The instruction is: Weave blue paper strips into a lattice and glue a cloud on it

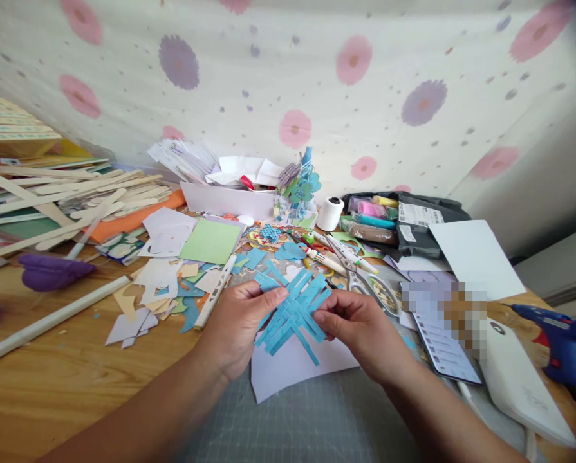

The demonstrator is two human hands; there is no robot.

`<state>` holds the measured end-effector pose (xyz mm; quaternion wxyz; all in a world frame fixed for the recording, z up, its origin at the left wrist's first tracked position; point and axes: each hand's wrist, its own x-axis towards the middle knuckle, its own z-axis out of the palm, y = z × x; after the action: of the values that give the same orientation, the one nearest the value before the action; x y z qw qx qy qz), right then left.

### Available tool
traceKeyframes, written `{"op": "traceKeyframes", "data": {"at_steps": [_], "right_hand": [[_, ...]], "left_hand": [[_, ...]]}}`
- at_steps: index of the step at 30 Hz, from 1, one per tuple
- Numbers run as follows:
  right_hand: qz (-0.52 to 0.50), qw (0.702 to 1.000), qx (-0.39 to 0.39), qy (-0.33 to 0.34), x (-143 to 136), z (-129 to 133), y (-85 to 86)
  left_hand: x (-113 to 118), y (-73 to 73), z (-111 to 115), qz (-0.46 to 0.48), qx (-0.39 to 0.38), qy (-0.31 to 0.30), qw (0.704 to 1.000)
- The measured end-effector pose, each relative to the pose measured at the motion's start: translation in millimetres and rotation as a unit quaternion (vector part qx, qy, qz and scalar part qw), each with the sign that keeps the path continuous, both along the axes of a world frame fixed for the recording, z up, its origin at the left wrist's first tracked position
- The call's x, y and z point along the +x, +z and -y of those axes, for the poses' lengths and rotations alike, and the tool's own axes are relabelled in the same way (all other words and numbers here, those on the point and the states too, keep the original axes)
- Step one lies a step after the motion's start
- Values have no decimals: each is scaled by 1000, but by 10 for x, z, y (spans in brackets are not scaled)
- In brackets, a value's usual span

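Between my two hands is a piece of blue woven paper strips [295,305], its loose ends sticking out on several sides. My left hand [242,321] pinches its left edge, thumb on top. My right hand [353,325] has thumb and fingers closed on the strips at the right edge. The weave is held above a pale lilac paper sheet [288,376], which lies on a grey cutting mat [249,424]. Right of the weave, a pair of scissors [360,273] rests among markers and paper scraps.
Paper scraps [159,283] and a green sheet [210,241] lie to the left, near wooden sticks [65,196]. On the right are a phone [442,341], a white power bank [522,379] and a blue glue gun [558,337]. Behind stand a thread spool [331,214] and a white box [230,199].
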<state>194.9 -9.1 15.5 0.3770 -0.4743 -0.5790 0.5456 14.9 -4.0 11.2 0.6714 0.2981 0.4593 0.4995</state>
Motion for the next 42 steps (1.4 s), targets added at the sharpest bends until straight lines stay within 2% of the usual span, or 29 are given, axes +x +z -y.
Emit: {"op": "traceKeyframes", "data": {"at_steps": [11,20,23,29,37,42], "right_hand": [[-21,1000,-14,17,-16,12,21],[-28,999,-24,13,45,-10,23],[-23,999,-26,21,82,-15,9],[-44,999,3,21,73,-4,-53],[21,999,30,-10,24,-9,-71],[25,999,41,-18,20,-12,-82]], "left_hand": [[20,-14,27,50,21,14,998],[-9,22,13,44,27,-38,998],[-14,44,8,28,36,-31,998],[2,18,31,12,42,-7,999],[31,8,48,1,26,-1,1000],[24,2,57,2,24,-14,1000]]}}
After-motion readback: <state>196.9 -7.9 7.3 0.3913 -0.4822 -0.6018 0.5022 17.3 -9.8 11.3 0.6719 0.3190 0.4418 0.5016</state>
